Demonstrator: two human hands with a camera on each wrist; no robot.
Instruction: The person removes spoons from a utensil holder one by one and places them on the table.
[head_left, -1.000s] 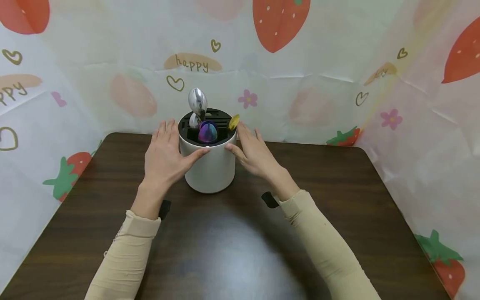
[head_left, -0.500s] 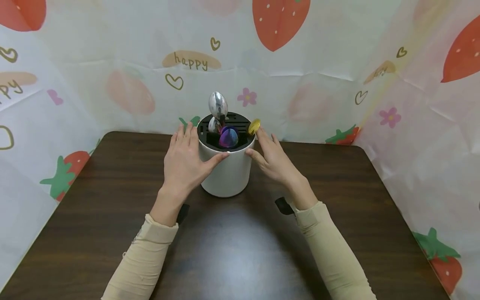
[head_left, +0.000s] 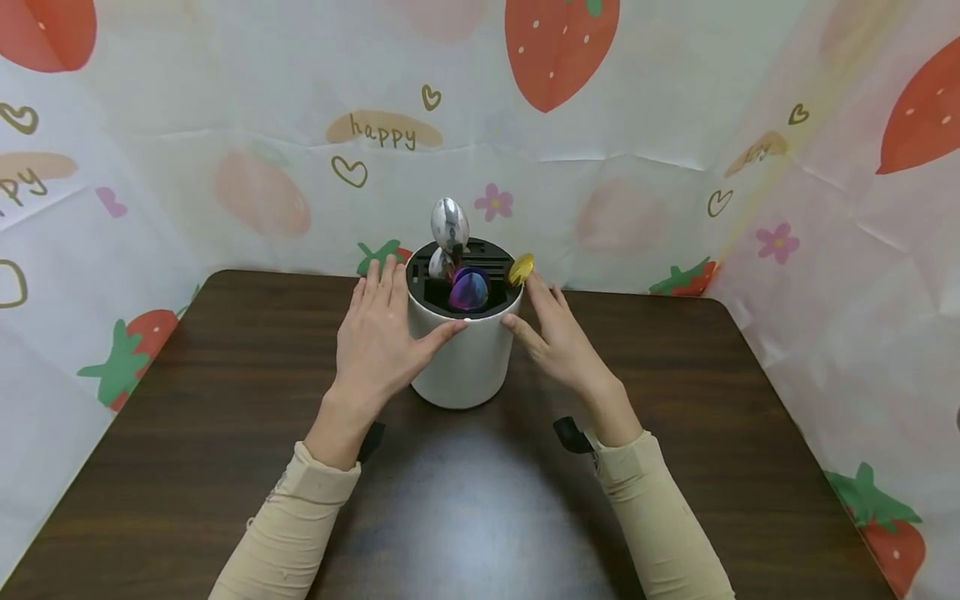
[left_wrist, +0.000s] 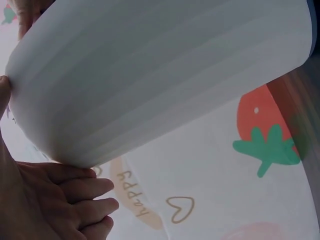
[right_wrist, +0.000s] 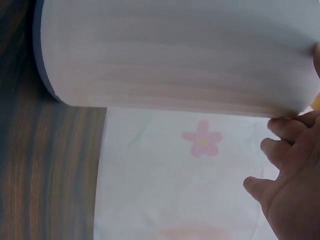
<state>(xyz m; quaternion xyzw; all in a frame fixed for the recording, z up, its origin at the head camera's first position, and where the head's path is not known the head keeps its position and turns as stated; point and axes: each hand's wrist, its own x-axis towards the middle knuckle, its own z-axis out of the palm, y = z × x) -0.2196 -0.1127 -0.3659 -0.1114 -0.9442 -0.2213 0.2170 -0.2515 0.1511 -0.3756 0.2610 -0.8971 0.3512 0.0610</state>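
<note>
A white cylindrical cutlery holder [head_left: 461, 367] with a black slotted top [head_left: 491, 254] stands upright on the dark wooden table [head_left: 480, 492]. Bowl-up in its slots are a tall silver spoon [head_left: 449, 222], a smaller silver one beside it, a purple-blue iridescent spoon [head_left: 470, 290] and a gold spoon [head_left: 521, 268] at the right rim. My left hand [head_left: 378, 342] lies along the holder's left side, fingers straight, thumb at the front rim. On the right side my right hand [head_left: 562, 342] touches near the rim with extended fingers. Both wrist views show fingertips at the holder's wall [left_wrist: 165, 75].
A white cloth backdrop [head_left: 637, 108] with strawberries, hearts and flowers hangs behind the table and along its sides. The holder stands near the table's back edge. Black wrist cameras [head_left: 572, 435] sit under both wrists.
The holder has slid to the right and slightly nearer across the table, with both hands moving along at its sides. The spoons have kept their places in the slots.
</note>
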